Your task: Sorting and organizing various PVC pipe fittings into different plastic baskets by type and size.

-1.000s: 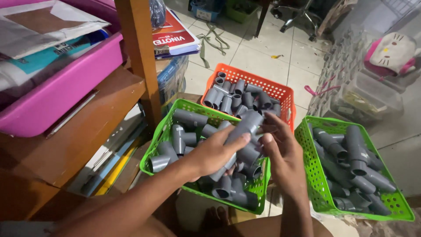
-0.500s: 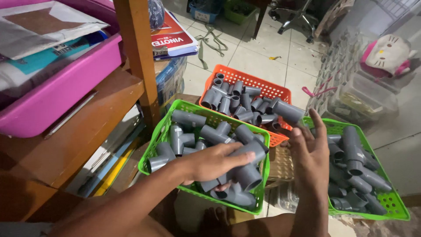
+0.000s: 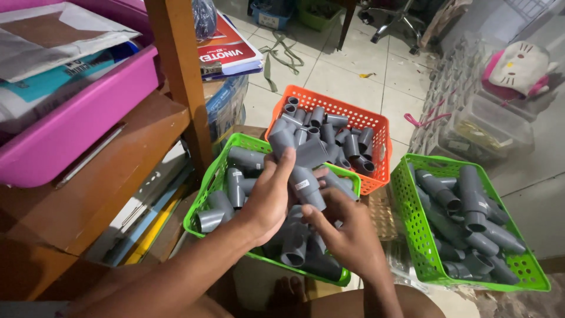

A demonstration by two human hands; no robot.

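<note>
A pale tiled floor [image 3: 347, 76] carries three plastic baskets of grey pipe fittings: an orange basket [image 3: 376, 126] at the back, a green basket [image 3: 203, 194] in front of it, touching, and another green basket [image 3: 412, 229] to the right. Clear plastic boxes [image 3: 471, 126] and a wooden shelf post [image 3: 179, 76] also stand on it.

Left hand [image 3: 268, 203] is gripping a grey pipe fitting [image 3: 303, 171] above the near green basket [image 3: 209, 194]; right hand [image 3: 347, 235] is touching it from below. Orange basket [image 3: 376, 126] is sitting farther off, another green basket [image 3: 412, 229] lying to the right, both holding grey fittings.
</note>
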